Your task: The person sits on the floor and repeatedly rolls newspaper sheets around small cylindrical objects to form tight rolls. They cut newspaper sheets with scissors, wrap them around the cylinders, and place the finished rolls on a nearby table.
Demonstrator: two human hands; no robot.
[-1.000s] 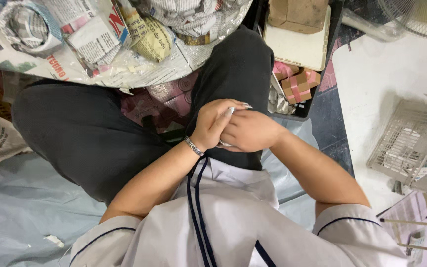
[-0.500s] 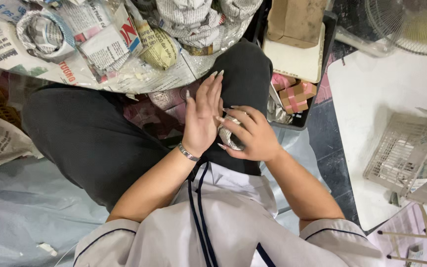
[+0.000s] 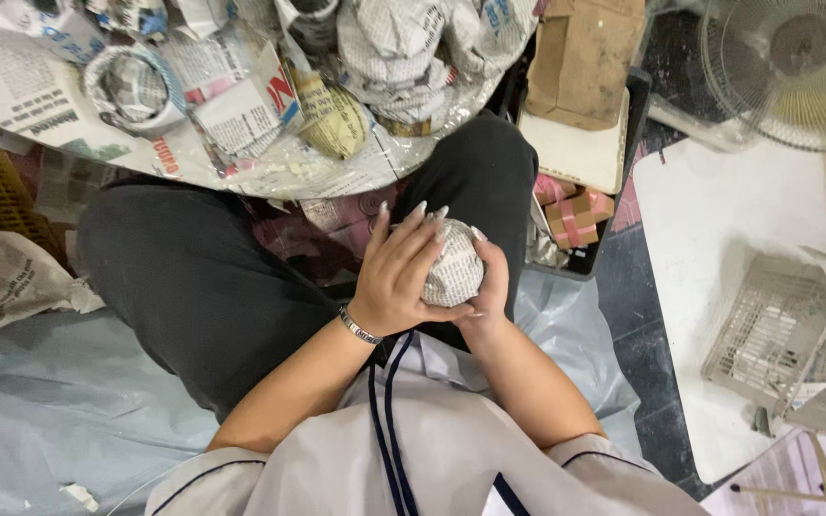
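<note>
Newsprint wraps the small round bundle (image 3: 453, 272) that sits between both hands, over the person's lap just in front of the chest, and the way it is cupped from two sides looks meant to keep the loose paper pressed tight around whatever is inside. The left hand (image 3: 399, 277) lies across the bundle's 9 o'clock side with its fingers (image 3: 411, 229) slightly spread and curved over the top, the long nails reaching toward 12 o'clock; the thumb runs under the bundle at about 6 o'clock. The right hand (image 3: 489, 287) closes on the 3 o'clock side, fingers together and bent against the paper, so the bundle is clamped between the two palms rather than pinched at the tips. A metal bracelet (image 3: 359, 327) rings the left wrist at 7 o'clock from the bundle. Outward from there, dark trousers (image 3: 203, 287) cover the crossed legs at 9 and 12 o'clock, and a pale sheet (image 3: 69, 401) lies on the floor beneath. At 11 to 12 o'clock a heap of wrapped bundles (image 3: 384, 57) rests on spread newspaper (image 3: 21, 96), close enough to be reached from the seated spot. At 1 o'clock stands a brown cardboard box (image 3: 585, 57), with small pink blocks (image 3: 576, 210) just below it. A fan (image 3: 786, 67) sits far off at 2 o'clock, and a pale plastic basket (image 3: 767, 334) lies at 3 o'clock, well apart from the hands.
</note>
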